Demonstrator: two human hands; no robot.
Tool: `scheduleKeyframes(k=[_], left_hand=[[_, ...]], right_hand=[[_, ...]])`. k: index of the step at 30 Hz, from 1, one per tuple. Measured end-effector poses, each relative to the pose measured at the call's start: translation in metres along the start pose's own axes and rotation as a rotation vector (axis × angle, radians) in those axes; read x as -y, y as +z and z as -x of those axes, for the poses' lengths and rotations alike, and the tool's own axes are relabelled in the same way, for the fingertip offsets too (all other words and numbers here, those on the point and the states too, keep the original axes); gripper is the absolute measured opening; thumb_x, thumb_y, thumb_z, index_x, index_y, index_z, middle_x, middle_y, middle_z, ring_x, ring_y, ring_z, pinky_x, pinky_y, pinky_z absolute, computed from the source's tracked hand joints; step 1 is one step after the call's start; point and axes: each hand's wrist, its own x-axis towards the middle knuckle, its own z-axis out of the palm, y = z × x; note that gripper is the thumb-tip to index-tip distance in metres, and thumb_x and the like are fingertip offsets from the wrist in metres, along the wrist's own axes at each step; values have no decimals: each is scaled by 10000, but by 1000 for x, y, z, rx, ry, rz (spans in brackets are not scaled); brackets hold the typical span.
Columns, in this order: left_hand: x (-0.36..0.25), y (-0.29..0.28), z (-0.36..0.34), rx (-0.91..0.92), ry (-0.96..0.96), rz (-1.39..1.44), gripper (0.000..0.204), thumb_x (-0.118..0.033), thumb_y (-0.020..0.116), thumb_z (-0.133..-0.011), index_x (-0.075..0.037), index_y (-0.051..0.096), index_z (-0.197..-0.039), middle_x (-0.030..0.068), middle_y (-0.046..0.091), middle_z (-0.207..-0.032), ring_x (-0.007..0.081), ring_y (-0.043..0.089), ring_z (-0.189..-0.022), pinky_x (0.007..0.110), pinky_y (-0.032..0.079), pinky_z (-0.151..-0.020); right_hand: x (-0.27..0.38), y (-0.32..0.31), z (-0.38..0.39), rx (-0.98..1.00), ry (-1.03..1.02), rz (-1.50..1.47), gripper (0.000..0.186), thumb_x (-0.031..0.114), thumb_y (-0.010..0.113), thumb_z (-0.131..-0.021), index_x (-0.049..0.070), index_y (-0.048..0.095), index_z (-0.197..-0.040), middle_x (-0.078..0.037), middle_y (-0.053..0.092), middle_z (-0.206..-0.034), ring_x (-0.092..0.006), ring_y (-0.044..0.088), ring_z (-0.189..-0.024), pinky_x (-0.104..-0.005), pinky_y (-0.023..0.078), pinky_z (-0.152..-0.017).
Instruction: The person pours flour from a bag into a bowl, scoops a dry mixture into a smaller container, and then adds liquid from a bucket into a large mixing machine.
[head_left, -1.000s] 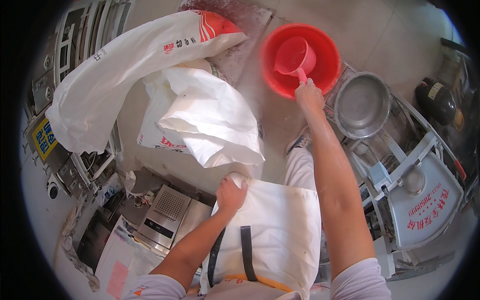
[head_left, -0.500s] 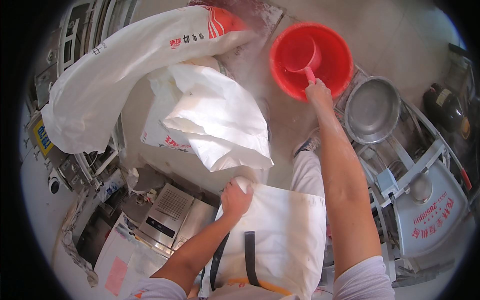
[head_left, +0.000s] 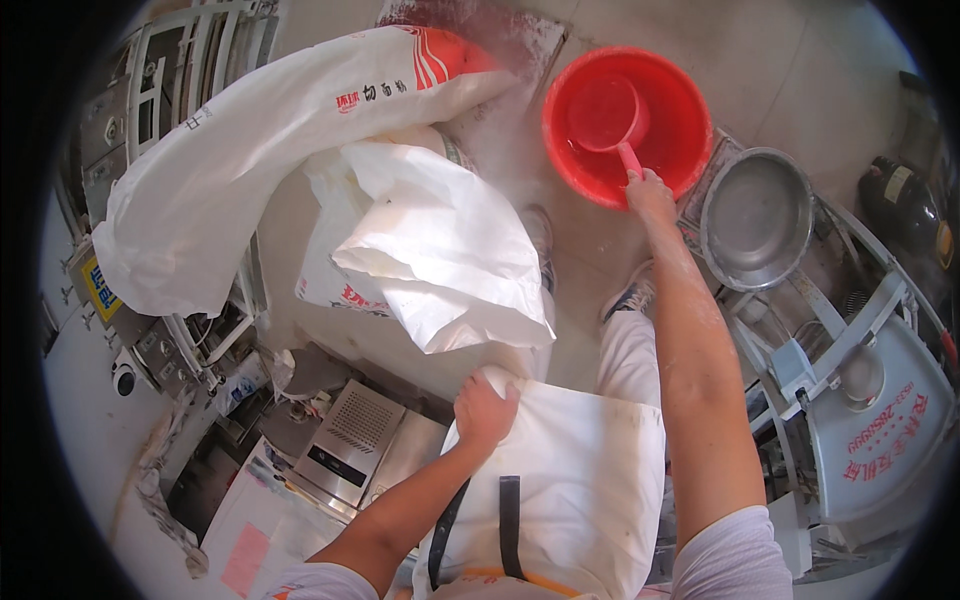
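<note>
My right hand [head_left: 650, 195] is closed round the handle of a pink plastic dipper [head_left: 606, 112]. The dipper's round bowl lies inside a red basin [head_left: 690, 90] on the floor at the upper right. Lower down, my left hand [head_left: 487, 408] grips the upper left corner of a white apron [head_left: 580, 460] with dark straps, spread over my lap. Just beyond that hand stands a white woven flour sack [head_left: 455, 235], its wide crumpled mouth turned toward me. What is inside the sack is hidden.
A long, full white sack [head_left: 240, 150] with a red end curves across the upper left. Beside the basin, a round metal bowl [head_left: 757, 220] rests by a platform scale [head_left: 880, 420]. A metal appliance [head_left: 350, 435] stands at the lower left, a dark round-bodied object [head_left: 900, 205] at the far right.
The whole view has shifted slightly, moving things a little right and down. Both hands keep their holds, and the dipper stays in the basin.
</note>
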Motion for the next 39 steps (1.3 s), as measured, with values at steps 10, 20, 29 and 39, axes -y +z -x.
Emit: scheduleKeyframes(k=[10,20,29,39], left_hand=[[5,12,4,-30,30,-2,526,-426,672,-908,45,563,-1115,285,652,-1083,454,650,-1064,527,514,-951],[-5,9,7,-27,47,-60,520,-419,653,-913,50,576,-1122,271,654,-1093,429,649,-1062,510,508,-963],[-9,12,9,-38,63,-113,530,-420,648,-911,53,576,-1138,274,658,-1100,431,649,-1070,515,506,-970],[-18,13,12,-49,90,-184,521,-419,642,-915,49,579,-1133,269,668,-1101,433,663,-1053,512,517,-956]], right_hand=[[-13,-40,-1,221,147,-319,717,679,598,-946,2,769,-1110,-245,761,-1063,-403,721,-1058,-494,542,-925],[-76,-28,15,-5,-179,-337,549,571,741,-919,22,754,-905,-33,612,-658,-150,573,-623,-355,443,-593],[-100,-36,45,144,-142,-499,564,554,741,-904,38,782,-1128,-98,739,-822,-196,694,-777,-376,512,-721],[-133,-42,93,151,-146,-745,445,432,765,-918,32,778,-1113,2,656,-768,-81,579,-735,-295,471,-672]])
